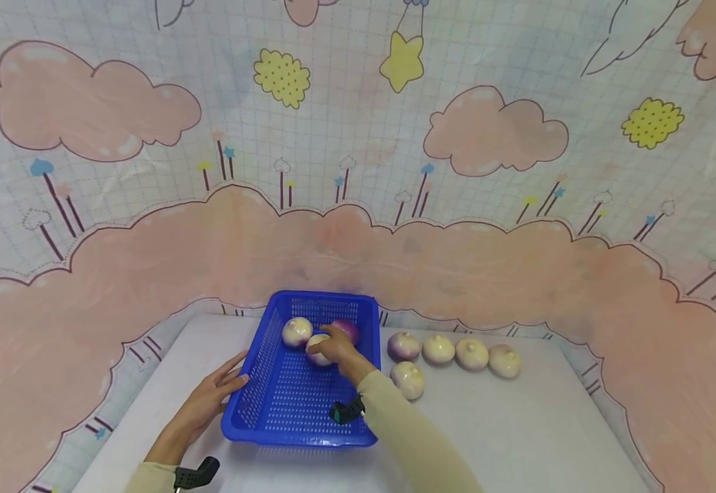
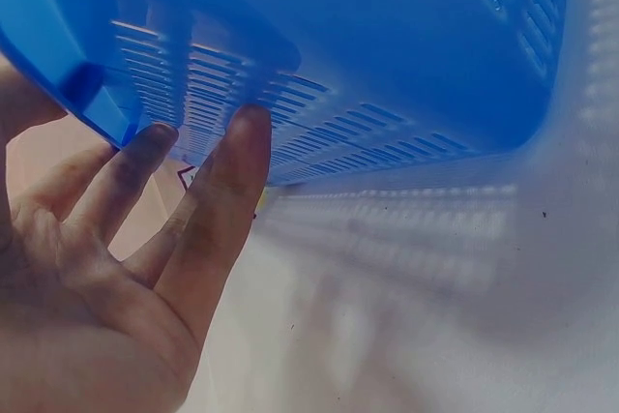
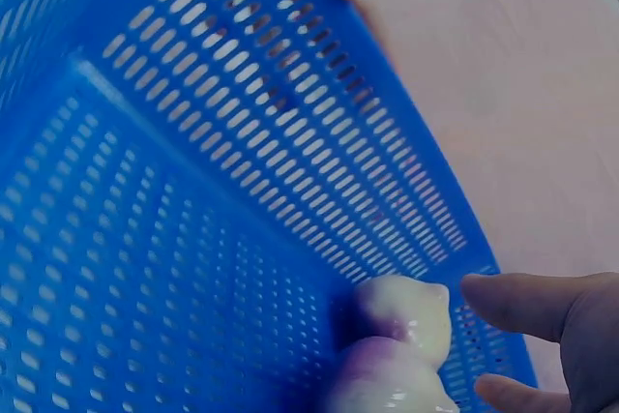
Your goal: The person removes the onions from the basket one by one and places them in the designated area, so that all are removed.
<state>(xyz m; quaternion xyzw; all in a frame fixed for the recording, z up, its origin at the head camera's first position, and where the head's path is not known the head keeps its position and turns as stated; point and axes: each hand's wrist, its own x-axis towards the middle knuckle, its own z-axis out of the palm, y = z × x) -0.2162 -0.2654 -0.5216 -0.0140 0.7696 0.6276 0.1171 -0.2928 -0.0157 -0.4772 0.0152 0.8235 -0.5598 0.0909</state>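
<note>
My left hand (image 1: pixel 206 397) is at the left side of a blue plastic basket (image 1: pixel 301 438), its thumb at the rim. In the left wrist view, its fairly straight fingers (image 2: pixel 218 210) touch the slotted outer wall. Inside the basket, my right hand (image 1: pixel 339 348) reaches over a white-and-purple onion (image 1: pixel 316 357). The right wrist view shows its fingertips (image 3: pixel 488 287) spread and apart from the onions. Another pale onion (image 1: pixel 297 333) lies to the left, and a purple one (image 1: pixel 347 329) is partly hidden behind the right hand.
Right of the basket, several pale onions stand on the white table (image 1: pixel 518 424): a back row with a purplish onion (image 1: pixel 403 347) nearest the basket, and one onion (image 1: pixel 408 381) in front. A cloud-patterned cloth (image 1: pixel 358 260) hangs behind the table.
</note>
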